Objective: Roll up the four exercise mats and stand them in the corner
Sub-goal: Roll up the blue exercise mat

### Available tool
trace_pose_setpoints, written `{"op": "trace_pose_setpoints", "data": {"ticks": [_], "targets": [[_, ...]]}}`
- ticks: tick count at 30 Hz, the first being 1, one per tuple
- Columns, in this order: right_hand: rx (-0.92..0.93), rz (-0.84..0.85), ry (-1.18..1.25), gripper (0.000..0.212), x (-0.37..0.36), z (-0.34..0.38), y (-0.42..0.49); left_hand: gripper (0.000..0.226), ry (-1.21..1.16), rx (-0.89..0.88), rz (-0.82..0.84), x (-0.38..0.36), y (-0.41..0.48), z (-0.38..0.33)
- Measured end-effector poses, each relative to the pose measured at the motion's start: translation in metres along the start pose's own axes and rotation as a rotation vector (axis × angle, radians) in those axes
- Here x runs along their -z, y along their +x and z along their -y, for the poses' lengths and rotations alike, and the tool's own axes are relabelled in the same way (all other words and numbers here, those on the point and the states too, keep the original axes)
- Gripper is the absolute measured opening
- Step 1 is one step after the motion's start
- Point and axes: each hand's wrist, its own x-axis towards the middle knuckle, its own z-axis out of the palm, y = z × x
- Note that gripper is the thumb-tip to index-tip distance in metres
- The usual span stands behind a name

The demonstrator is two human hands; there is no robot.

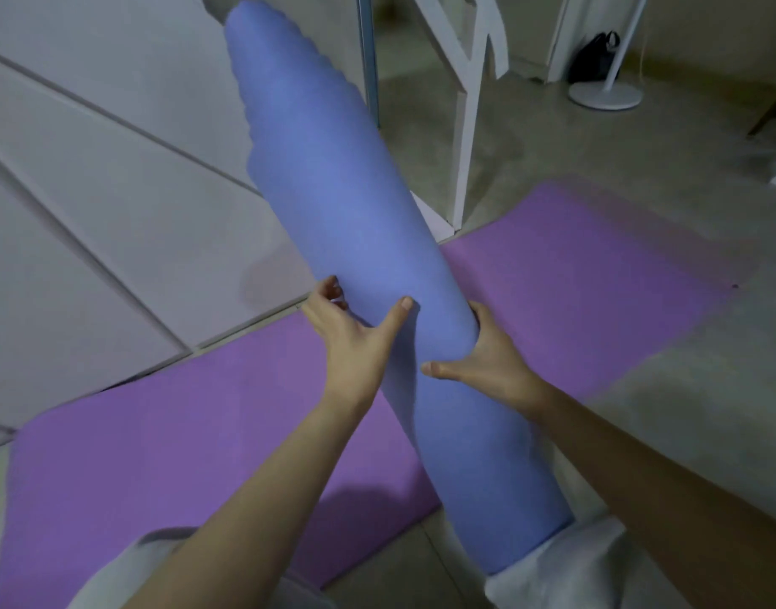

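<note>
A rolled blue exercise mat (333, 178) is held off the floor, tilted, its stepped far end pointing up and left toward the wall and its near end low by my right leg. My left hand (351, 331) grips the roll from the left, thumb across its front and fingers curled behind. My right hand (487, 353) grips it from the right and underneath, thumb across the front. A purple mat (575, 274) lies flat and unrolled on the floor beneath, running from lower left to right.
A pale panelled wall (92, 191) fills the left side. A white frame (465, 125) and a blue post (368, 59) stand behind the roll. At the back right are a white lamp base (606, 96) and a dark bag (597, 54). The floor (685, 410) is grey.
</note>
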Motion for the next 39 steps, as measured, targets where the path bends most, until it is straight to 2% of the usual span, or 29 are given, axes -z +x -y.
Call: {"op": "trace_pose_setpoints", "data": {"ticks": [3,5,9,14,17,18,20,22,24,26,30,34,36,39], "targets": [[0.025,0.063,0.073,0.08,0.004,0.003,0.0,0.11,-0.088,0.093,-0.004,0.005,0.008,-0.007],[0.032,0.107,0.075,0.082,0.005,0.003,0.0,0.114,-0.166,0.145,0.073,0.012,0.016,-0.008],[0.07,0.209,0.059,0.084,0.007,0.01,-0.002,0.103,-0.281,0.18,0.243,0.029,0.027,-0.011],[0.058,0.354,-0.125,0.091,0.005,0.022,0.004,0.093,-0.284,0.123,0.156,0.044,0.021,-0.021],[0.108,0.257,-0.434,0.089,-0.001,0.038,0.005,0.091,-0.225,0.062,0.079,0.049,0.013,-0.035],[0.122,0.203,-0.464,0.091,-0.003,0.048,0.002,0.091,-0.187,0.03,0.067,0.051,0.012,-0.04],[0.176,0.147,-0.319,0.094,-0.007,0.07,-0.004,0.097,-0.12,-0.035,0.066,0.058,0.008,-0.046],[0.231,0.127,-0.036,0.093,-0.008,0.094,-0.013,0.105,-0.068,-0.081,0.092,0.066,0.004,-0.048],[0.278,0.135,0.158,0.083,-0.005,0.118,-0.022,0.104,-0.045,-0.112,0.142,0.074,-0.002,-0.047],[0.23,0.186,0.31,0.069,-0.002,0.136,-0.029,0.103,-0.044,-0.125,0.198,0.081,-0.009,-0.043],[0.039,0.265,0.381,0.038,-0.006,0.138,-0.039,0.116,0.003,-0.049,0.292,0.093,-0.023,-0.027],[-0.059,0.375,0.406,0.026,-0.016,0.126,-0.05,0.123,0.059,0.08,0.39,0.107,-0.04,-0.004],[-0.093,0.401,0.39,0.041,-0.02,0.121,-0.053,0.119,0.053,0.131,0.449,0.114,-0.046,0.004],[-0.119,0.391,0.305,0.092,-0.025,0.115,-0.056,0.098,0.015,0.175,0.469,0.12,-0.053,0.003]]}}
